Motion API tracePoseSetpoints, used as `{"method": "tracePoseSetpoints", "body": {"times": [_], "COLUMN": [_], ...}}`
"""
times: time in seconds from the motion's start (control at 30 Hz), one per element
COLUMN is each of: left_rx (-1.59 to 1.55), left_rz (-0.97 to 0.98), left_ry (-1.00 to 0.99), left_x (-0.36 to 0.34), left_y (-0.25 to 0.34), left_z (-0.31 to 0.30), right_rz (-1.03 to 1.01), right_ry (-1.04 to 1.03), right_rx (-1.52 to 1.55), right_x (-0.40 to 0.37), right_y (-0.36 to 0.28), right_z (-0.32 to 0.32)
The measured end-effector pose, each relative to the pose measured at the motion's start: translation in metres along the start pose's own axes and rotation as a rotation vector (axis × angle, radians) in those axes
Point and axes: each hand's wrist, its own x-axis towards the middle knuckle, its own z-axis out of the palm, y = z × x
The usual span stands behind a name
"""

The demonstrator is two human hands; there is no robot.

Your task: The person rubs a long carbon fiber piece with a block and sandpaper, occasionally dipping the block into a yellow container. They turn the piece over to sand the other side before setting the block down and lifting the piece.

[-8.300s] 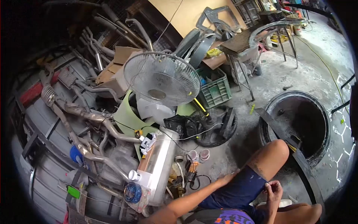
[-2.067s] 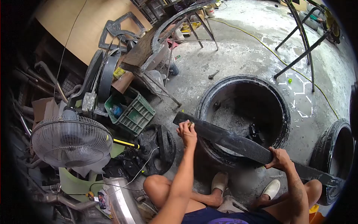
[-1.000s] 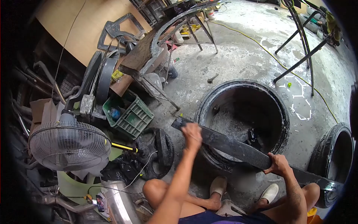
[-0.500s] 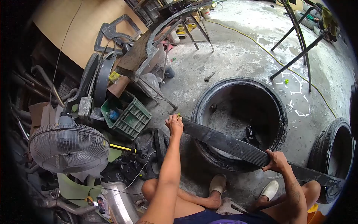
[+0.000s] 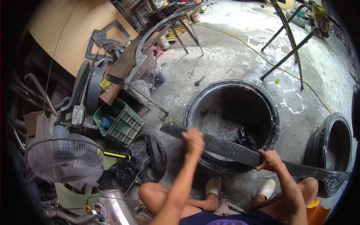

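Wire-grille fan, round, far left. Green plastic crate, lattice walls.
Left hand: blurred, pressed on top of the strip; its grip cannot be told.
Strip: long, flat, black, woven texture; lies across the near rim of the large black tyre, long axis from upper left down to lower right.
Right hand: closed around the strip's edge.
Second tyre, far right.
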Motion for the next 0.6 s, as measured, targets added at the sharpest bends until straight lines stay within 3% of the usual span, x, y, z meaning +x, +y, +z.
{"method": "tracePoseSetpoints", "body": {"times": [0.07,0.13,0.17,0.23,0.27,0.3,0.37,0.43,0.5,0.57,0.6], "left_rx": [-0.134,-0.241,-0.201,-0.133,-0.098,-0.061,-0.174,-0.315,-0.395,-0.221,-0.188], "left_rz": [0.026,0.136,0.134,-0.024,-0.068,-0.112,-0.116,0.183,0.216,0.288,0.014], "left_ry": [-0.075,-0.015,0.002,0.103,0.129,0.164,0.028,0.063,0.074,0.058,0.041], "left_x": [-0.007,-0.009,0.000,0.016,0.014,0.016,-0.009,-0.034,-0.032,-0.014,-0.005], "left_y": [0.037,0.030,-0.004,-0.049,-0.042,-0.031,0.036,0.112,0.102,0.028,-0.001], "left_z": [-0.006,-0.005,0.003,-0.003,-0.001,-0.003,0.000,-0.003,-0.006,0.000,-0.003], "right_rz": [0.023,0.011,-0.010,-0.007,-0.016,-0.032,-0.045,0.006,-0.005,-0.005,-0.017], "right_ry": [-0.022,-0.006,0.016,-0.011,-0.015,-0.013,0.015,-0.024,-0.015,-0.011,0.007], "right_rx": [0.017,0.011,0.020,0.020,0.020,0.017,0.007,0.004,0.004,0.012,0.019], "right_x": [-0.002,-0.003,-0.002,-0.002,-0.001,-0.001,-0.002,-0.003,-0.002,-0.004,-0.004], "right_y": [-0.006,-0.003,-0.001,-0.002,-0.002,-0.002,-0.003,-0.008,-0.007,-0.004,-0.005], "right_z": [-0.002,0.000,0.003,0.002,0.002,0.000,-0.003,-0.006,-0.003,0.000,0.000]}}
